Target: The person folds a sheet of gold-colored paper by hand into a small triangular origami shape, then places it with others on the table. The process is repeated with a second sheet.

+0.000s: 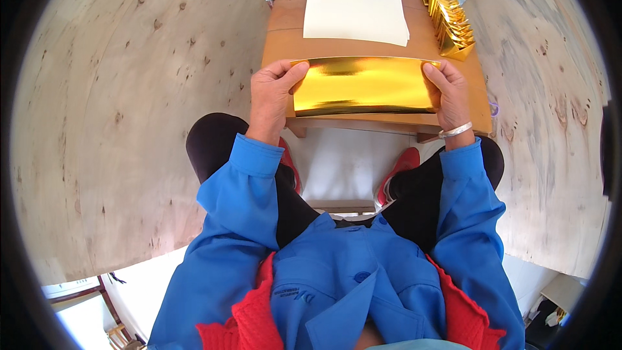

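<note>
Stretched between both hands is a wide strip of shiny gold foil paper (367, 85), held over the near part of a small wooden table (286, 48). My left hand (279, 87) pinches its upper left corner between thumb and fingers. The upper right corner is gripped the same way by my right hand (449, 90), with a bracelet on that wrist. Beyond the strip lies a stack of pale paper sheets (357, 9). At the table's right side stands a row of folded gold foil pieces (447, 22), packed closely together.
Large wooden boards (131, 107) (549, 107) rise on both sides of the table. Below the table edge, the red shoes (403, 167) rest on a pale floor. A small purple object (493, 109) shows beside the table's right edge.
</note>
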Tool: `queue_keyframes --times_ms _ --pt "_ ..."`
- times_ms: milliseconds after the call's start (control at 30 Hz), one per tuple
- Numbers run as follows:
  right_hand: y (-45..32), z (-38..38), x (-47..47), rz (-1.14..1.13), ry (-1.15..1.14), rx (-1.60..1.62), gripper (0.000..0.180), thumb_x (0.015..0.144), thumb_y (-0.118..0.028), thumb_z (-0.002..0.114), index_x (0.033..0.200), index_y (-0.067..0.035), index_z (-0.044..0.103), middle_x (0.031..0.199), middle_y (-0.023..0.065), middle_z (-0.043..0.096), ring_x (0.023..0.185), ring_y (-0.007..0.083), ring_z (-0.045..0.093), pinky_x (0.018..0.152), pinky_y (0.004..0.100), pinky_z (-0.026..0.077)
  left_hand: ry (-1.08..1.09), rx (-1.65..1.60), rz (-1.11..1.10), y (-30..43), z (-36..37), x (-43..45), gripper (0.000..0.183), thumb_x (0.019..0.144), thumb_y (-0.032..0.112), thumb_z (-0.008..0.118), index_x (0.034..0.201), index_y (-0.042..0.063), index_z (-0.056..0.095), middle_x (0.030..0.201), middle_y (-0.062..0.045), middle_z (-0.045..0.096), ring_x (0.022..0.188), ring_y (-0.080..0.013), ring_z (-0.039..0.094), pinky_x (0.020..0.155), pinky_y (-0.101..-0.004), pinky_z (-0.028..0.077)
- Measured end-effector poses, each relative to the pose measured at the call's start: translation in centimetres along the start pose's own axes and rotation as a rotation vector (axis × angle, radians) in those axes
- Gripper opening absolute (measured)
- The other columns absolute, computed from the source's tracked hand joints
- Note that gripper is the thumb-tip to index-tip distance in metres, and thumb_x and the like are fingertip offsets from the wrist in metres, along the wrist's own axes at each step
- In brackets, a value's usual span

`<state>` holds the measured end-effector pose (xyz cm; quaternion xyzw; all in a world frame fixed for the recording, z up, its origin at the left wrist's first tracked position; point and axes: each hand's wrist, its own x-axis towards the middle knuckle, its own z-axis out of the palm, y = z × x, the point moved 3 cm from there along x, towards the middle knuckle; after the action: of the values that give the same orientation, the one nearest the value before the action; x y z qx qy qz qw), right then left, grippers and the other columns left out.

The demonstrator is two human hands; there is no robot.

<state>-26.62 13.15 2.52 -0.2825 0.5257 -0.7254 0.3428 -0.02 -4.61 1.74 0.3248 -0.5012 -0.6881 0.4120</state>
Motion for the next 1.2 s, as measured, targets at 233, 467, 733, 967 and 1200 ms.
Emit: queue_keyframes --times_ms 233,467,733,967,1200 --pt "0.3 -0.1 0.1 -0.004 0.052 -0.071 0.015 0.095 -0.016 0.071 0.084 -0.008 0.063 0.070 -0.0074 0.056 0.056 -0.0005 0.042 0.049 0.0161 0.029 0.007 0.032 -0.006 0.6 0.1 -0.2 0.015 0.089 0.012 0.077 0.087 -0.002 0.073 0.070 0.004 0.058 0.063 -0.0047 0.046 0.058 -0.0216 0.036" --pt "0.2 -0.1 -0.1 0.051 0.072 -0.135 0.017 0.095 -0.017 0.071 0.082 -0.009 0.062 0.067 -0.0071 0.053 0.053 -0.0004 0.039 0.047 0.0172 0.025 0.012 0.038 -0.009 0.5 0.0 -0.1 0.014 0.088 0.012 0.077 0.085 -0.001 0.073 0.070 0.004 0.058 0.063 -0.0046 0.046 0.057 -0.0219 0.035" --pt "0.7 0.0 0.5 0.031 0.027 -0.299 0.019 0.093 -0.016 0.072 0.080 -0.006 0.062 0.061 -0.0045 0.052 0.049 0.0029 0.040 0.044 0.0204 0.027 -0.004 0.075 -0.018 -1.1 -1.3 1.5 0.016 0.088 0.010 0.077 0.094 -0.004 0.072 0.083 -0.004 0.068 0.071 -0.0093 0.061 0.065 -0.0226 0.050" --pt "3.0 -0.5 2.6 -0.121 -0.066 -0.693 0.020 0.089 -0.018 0.072 0.082 -0.001 0.065 0.063 0.0044 0.063 0.054 0.0132 0.057 0.050 0.0296 0.044 0.030 0.239 -0.047 -2.6 -1.8 4.1 0.018 0.087 0.011 0.079 0.093 -0.004 0.073 0.082 -0.005 0.069 0.070 -0.0104 0.061 0.063 -0.0240 0.050" --pt "5.2 -0.7 3.8 -0.177 -0.012 -1.129 0.021 0.082 -0.025 0.070 0.081 -0.005 0.063 0.077 0.0171 0.067 0.075 0.0386 0.065 0.066 0.0466 0.052 -0.029 0.636 0.057 -4.0 -1.7 6.5 0.014 0.085 0.012 0.078 0.085 -0.002 0.074 0.072 -0.001 0.068 0.064 -0.0083 0.059 0.058 -0.0237 0.047"
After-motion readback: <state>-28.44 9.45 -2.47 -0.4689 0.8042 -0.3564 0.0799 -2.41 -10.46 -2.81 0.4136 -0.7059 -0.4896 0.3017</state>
